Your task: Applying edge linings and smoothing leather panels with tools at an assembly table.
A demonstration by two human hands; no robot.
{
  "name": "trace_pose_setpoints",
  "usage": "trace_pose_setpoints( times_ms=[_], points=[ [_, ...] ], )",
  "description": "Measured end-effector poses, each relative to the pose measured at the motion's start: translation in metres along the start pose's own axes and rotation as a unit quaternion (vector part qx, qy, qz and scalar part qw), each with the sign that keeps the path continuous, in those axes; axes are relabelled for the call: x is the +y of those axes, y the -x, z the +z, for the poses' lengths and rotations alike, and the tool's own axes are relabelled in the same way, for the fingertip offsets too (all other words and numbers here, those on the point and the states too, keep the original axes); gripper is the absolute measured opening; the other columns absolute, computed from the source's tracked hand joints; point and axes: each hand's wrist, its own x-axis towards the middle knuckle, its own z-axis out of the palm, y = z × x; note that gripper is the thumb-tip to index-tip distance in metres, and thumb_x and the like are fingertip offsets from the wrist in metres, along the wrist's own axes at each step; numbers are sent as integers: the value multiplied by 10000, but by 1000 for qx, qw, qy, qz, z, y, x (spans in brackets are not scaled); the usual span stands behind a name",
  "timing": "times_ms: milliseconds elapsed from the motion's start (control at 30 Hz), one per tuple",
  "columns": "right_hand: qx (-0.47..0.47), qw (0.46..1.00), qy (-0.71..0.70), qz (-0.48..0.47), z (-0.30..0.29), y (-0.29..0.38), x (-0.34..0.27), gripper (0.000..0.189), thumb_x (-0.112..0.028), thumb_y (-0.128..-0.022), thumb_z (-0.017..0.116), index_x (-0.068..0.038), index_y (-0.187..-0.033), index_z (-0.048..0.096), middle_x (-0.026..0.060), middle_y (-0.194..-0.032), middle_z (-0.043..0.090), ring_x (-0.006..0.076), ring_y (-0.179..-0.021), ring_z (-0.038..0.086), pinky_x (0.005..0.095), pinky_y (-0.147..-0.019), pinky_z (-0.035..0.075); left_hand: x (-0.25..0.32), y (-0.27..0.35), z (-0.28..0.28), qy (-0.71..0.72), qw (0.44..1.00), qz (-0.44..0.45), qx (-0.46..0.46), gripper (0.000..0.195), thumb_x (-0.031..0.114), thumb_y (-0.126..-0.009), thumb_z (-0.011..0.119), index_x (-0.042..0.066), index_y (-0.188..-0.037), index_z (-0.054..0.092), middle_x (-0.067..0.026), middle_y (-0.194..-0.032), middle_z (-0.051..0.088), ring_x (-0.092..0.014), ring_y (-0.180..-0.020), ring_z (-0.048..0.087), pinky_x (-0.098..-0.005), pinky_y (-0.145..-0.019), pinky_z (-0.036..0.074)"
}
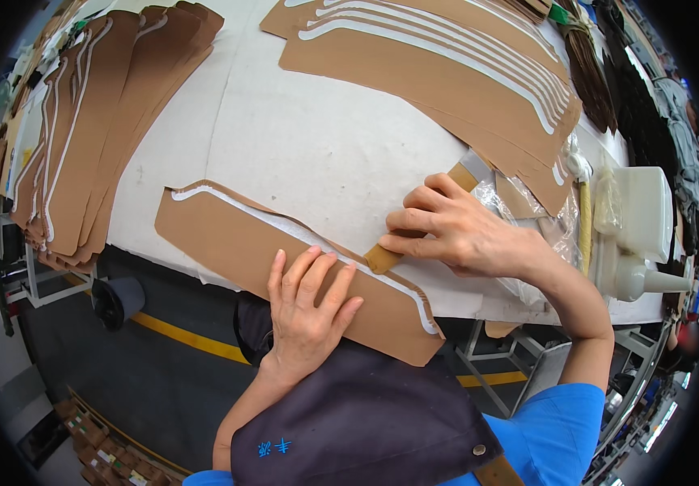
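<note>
A brown sheet piece (pixel 228 234), leather-like, lies at the table's near edge and overhangs it. A white strip runs along its far side, where the margin stands raised and notched at the curves. My left hand (pixel 310 297) rests flat on this piece with fingers spread, fingertips near the strip. My right hand (pixel 446 228) grips a flat tool (pixel 385 258) with a tan covering and a grey far end. The tool's near end is at the raised margin; whether it presses on it I cannot tell.
Similar brown pieces with white strips lie fanned at the left (pixel 103 121) and at the far right (pixel 422 67) of the white table (pixel 301 127). Clear plastic bags, a white plastic container (pixel 647 212) and a nozzle bottle (pixel 632 279) are at the right. A dark bin (pixel 120 297) stands below.
</note>
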Motion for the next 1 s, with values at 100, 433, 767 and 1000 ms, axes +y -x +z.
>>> trace_pose_setpoints(
  times_ms=[100,433,767,1000],
  points=[
    [3,1000,-4,-9,2,-6,4,335,-121,-877,674,-88,-1208,711,35,-1208,639,227,-1081,587,387,-936,443,-6,1,1,7,1000,1,2,402,255,-936,772,97,-1303,722,-133,-1409,580,-360,-1351,543,-604,-1194,356],
    [14,999,-12,-38,9,-32,18,315,-102,-869,677,-80,-1181,719,35,-1184,644,236,-1064,577,393,-934,432,-20,-8,-4,3,1000,-9,28,410,231,-898,800,62,-1265,730,-162,-1375,605,-378,-1352,557,-581,-1152,413],
    [27,998,-8,-57,14,-60,29,290,-89,-870,683,-81,-1157,725,23,-1170,647,227,-1061,573,387,-921,428,-36,-12,-9,-2,998,-20,58,381,190,-883,800,26,-1219,729,-158,-1353,627,-372,-1319,586,-543,-1115,456],
    [26,997,-4,-70,19,-79,38,297,-72,-849,704,-88,-1144,726,17,-1160,641,230,-1064,571,392,-917,434,-47,-16,-17,-8,997,-19,69,398,155,-862,802,23,-1229,725,-150,-1342,644,-372,-1316,587,-500,-1061,496]
  ],
)
